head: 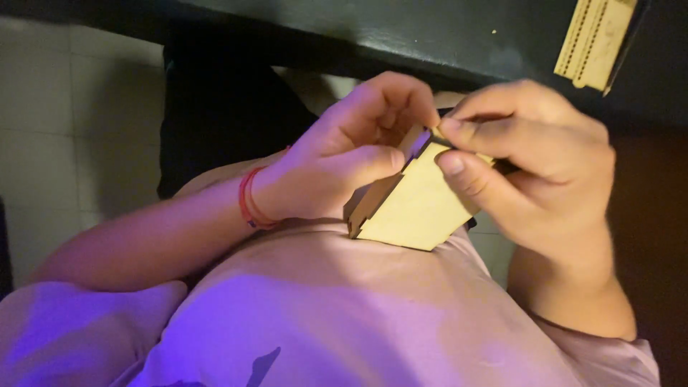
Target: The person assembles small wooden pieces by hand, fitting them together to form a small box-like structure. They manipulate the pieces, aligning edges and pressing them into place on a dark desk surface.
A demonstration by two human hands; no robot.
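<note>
Tiles, pale and dim, fill the far left of my view: that is the floor point(64, 129) beneath me, and I seem to be seated, my shirt point(322, 315) washed in violet light across the bottom of the picture. A red band point(249, 201) sits on my left wrist. My left hand point(344, 158) is closed round the near side of a small plywood assembly point(416, 204), thumb pressed along its top edge, fingers curled behind it where I cannot see them. The assembly hangs in the air just above my chest, touching nothing but my hands. Its flat front panel is already mated to a side panel along notched, finger-jointed edges, so I judge some of the joining done; dark scorched edges show at the corner. My right hand point(537, 165) pinches the upper right corner, thumb on the face and forefinger on the top edge, working at a spot hidden by my fingertips. Whether another piece is going in there I cannot tell. Further right, on the dark tabletop point(444, 36) ahead of me, another slotted plywood piece point(595, 43) lies loose, so more joining looks left. The room is dark.
</note>
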